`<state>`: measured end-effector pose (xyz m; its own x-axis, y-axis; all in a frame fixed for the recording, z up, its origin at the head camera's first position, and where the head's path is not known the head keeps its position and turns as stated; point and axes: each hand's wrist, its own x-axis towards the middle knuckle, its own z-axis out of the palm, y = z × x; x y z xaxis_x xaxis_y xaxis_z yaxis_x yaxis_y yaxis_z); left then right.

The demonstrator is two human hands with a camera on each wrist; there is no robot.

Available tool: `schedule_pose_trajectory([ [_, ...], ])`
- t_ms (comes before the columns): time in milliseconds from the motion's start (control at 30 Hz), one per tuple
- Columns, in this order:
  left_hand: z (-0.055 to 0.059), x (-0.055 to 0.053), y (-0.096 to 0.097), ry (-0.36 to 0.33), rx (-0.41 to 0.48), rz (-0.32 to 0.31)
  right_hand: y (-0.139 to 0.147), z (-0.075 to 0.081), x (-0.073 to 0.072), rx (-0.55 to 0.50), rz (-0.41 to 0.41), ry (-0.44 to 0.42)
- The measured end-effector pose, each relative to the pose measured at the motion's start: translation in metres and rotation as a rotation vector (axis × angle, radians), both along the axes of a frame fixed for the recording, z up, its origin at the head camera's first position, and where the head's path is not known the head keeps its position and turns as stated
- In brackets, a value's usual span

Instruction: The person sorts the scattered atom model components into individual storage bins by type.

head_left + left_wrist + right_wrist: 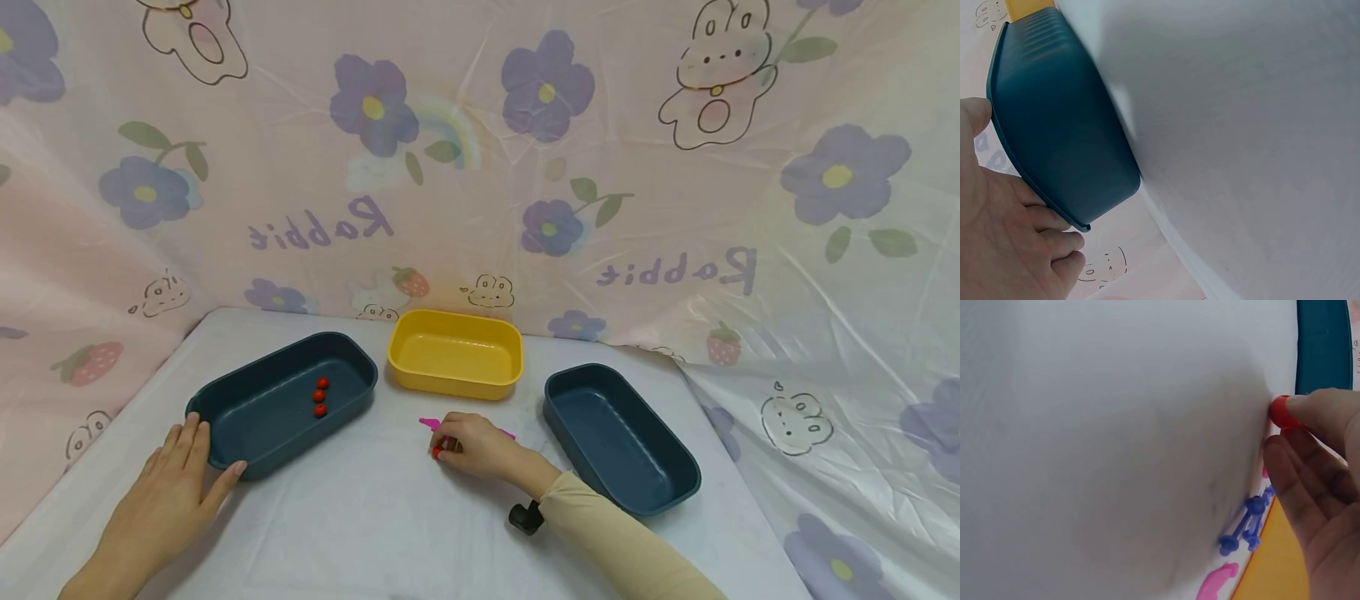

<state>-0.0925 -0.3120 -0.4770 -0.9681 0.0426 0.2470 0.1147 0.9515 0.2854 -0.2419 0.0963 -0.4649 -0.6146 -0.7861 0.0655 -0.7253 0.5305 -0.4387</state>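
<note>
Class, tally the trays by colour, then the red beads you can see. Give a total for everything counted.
Dark blue trays: 2
Yellow tray: 1
Red beads: 4 (3 in a tray, 1 pinched by the right hand)
Total: 7

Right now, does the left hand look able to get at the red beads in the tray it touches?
Probably yes: the left hand touches the open tray, and apart from its wall nothing visible blocks the way to the red beads.

I wear a plain, pale beige sleeve [624, 537] at the lower right of the frame, lightly creased, with a small, rounded black device [527, 517] showing just below its cuff [559, 493].
</note>
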Motion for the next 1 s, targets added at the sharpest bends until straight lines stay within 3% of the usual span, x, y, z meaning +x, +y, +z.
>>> schedule_pose_trajectory([
  [500, 0.003, 0.001, 0.001, -0.008, 0.004, -0.001, -0.003, 0.001, -0.001, -0.079, 0.029, 0.021],
  [1000, 0.002, 0.002, 0.002, -0.015, 0.000, 0.005, -0.035, 0.016, -0.005, -0.245, 0.039, 0.060],
])
